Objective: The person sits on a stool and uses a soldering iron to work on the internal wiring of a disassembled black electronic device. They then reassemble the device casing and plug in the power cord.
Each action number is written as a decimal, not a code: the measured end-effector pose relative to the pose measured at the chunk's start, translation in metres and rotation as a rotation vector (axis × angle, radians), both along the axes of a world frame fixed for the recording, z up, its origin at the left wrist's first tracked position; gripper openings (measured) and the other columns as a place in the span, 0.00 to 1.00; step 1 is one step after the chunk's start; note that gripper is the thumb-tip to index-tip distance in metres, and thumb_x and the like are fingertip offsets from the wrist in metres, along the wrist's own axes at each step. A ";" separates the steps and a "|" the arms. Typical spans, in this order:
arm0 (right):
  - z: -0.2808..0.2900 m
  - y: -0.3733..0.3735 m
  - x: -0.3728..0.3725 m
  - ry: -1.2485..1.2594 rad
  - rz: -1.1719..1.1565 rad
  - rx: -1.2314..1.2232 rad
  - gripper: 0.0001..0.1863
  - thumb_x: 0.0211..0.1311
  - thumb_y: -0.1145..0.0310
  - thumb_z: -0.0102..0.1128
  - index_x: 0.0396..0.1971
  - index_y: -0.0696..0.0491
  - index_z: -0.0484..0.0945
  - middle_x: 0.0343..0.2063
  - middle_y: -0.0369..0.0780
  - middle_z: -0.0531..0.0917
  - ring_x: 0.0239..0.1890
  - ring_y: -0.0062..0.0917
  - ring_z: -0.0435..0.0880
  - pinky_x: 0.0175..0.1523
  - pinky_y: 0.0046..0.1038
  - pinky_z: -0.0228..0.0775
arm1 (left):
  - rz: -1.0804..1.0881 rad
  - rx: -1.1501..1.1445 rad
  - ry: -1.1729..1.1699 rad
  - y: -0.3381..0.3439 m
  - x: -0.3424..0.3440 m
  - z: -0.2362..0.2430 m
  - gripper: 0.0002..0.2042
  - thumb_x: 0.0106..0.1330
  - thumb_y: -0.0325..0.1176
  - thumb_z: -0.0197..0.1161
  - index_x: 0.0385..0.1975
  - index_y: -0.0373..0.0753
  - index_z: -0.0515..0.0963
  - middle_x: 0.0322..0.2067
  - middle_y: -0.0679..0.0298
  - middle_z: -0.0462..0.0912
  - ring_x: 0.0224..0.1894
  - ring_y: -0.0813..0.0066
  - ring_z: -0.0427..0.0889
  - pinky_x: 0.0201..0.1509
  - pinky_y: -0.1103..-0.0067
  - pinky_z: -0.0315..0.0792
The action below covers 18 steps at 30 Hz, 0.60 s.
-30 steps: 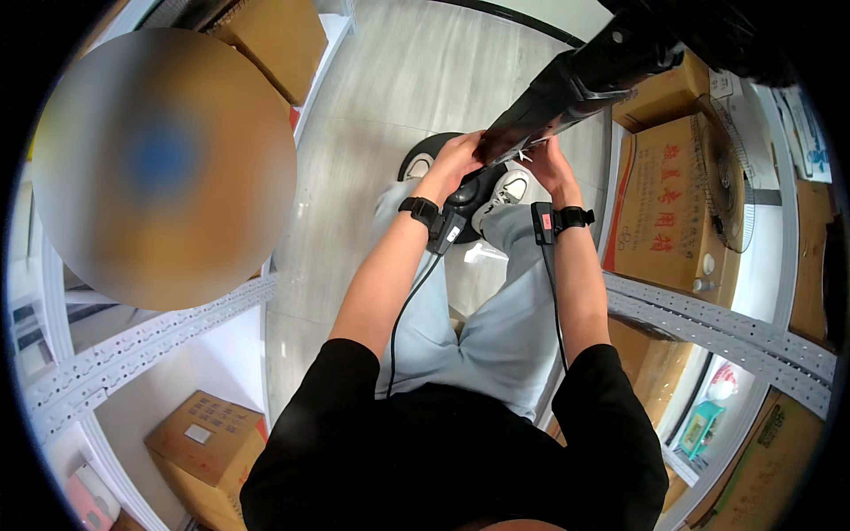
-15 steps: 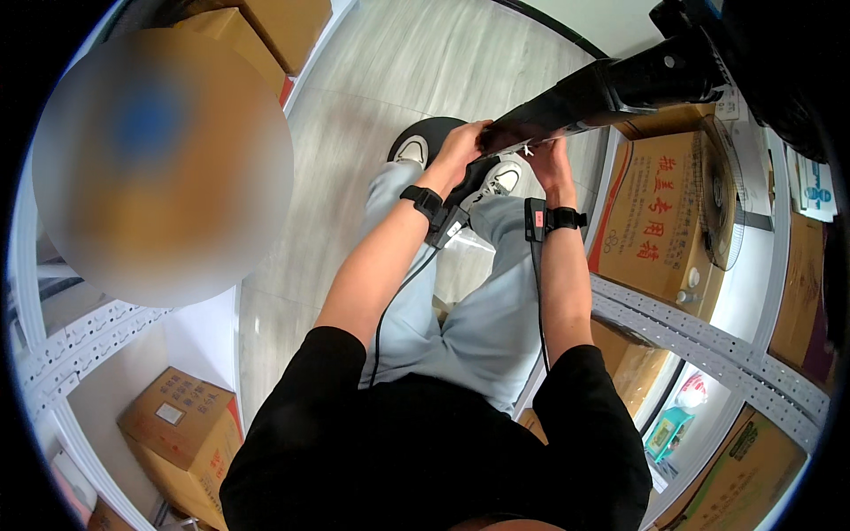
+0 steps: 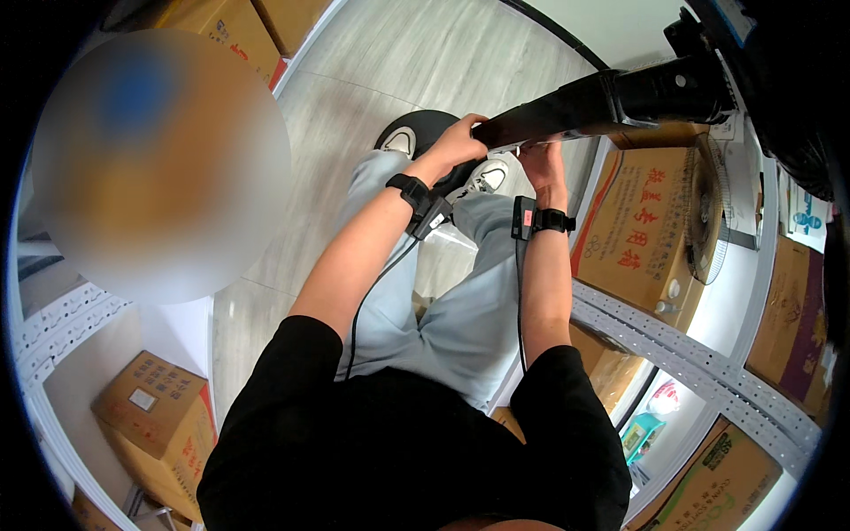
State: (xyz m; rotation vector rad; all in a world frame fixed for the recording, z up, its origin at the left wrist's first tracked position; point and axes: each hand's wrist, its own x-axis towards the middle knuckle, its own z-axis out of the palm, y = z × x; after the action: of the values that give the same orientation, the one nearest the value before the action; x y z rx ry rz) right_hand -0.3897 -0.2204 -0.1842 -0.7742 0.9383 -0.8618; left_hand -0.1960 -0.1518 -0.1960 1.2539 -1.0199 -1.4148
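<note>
A tall black stand (image 3: 575, 111) with a long, glossy, box-like column slants from the upper right down to my hands; its kind is not plain. Under it a round black base (image 3: 425, 130) rests on the floor by my shoes. My left hand (image 3: 454, 144) is closed round the column's lower left end, thumb and fingers against its edge. My right hand (image 3: 542, 164) reaches up to the underside, its fingertips partly hidden behind the column. Beside those fingers shows a small white piece (image 3: 516, 151). Both wrists wear black straps with cabled boxes.
On the right stand a cardboard box (image 3: 633, 226), a round wire fan guard (image 3: 710, 208) and a perforated metal shelf beam (image 3: 682, 345). More cardboard boxes (image 3: 155, 411) sit in the left shelving. A blurred round patch covers the upper left. Pale plank flooring (image 3: 354, 80) lies ahead.
My hands, arms and legs have shifted a little left in the picture, along with the shelves. My left hand keeps its hold on the column, and the right stays at its underside.
</note>
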 end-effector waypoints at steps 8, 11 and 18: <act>0.017 0.007 -0.004 0.106 0.061 -0.027 0.53 0.58 0.21 0.38 0.71 0.50 0.57 0.67 0.39 0.65 0.66 0.35 0.64 0.68 0.40 0.55 | 0.061 -0.254 -0.192 0.005 -0.009 0.038 0.40 0.44 0.35 0.76 0.63 0.37 0.70 0.54 0.52 0.80 0.57 0.62 0.79 0.61 0.73 0.71; 0.030 0.010 0.004 0.209 0.018 -0.171 0.56 0.57 0.21 0.38 0.74 0.49 0.48 0.73 0.38 0.54 0.73 0.36 0.52 0.75 0.45 0.41 | 0.107 -0.285 -0.264 0.008 -0.006 0.033 0.37 0.43 0.35 0.74 0.60 0.44 0.74 0.50 0.56 0.83 0.52 0.62 0.82 0.57 0.73 0.74; 0.038 -0.008 -0.022 0.093 0.222 -0.514 0.39 0.62 0.49 0.66 0.66 0.53 0.62 0.62 0.38 0.70 0.63 0.26 0.66 0.69 0.32 0.52 | 0.068 -0.269 -0.226 0.003 -0.006 0.028 0.37 0.44 0.32 0.74 0.61 0.39 0.73 0.50 0.57 0.83 0.51 0.67 0.82 0.57 0.76 0.73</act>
State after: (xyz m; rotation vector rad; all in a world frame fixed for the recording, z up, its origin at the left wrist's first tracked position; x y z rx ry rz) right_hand -0.4119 -0.2283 -0.1465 -1.3444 0.6968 -0.8851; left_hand -0.2024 -0.1489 -0.1682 1.2532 -1.2627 -1.0599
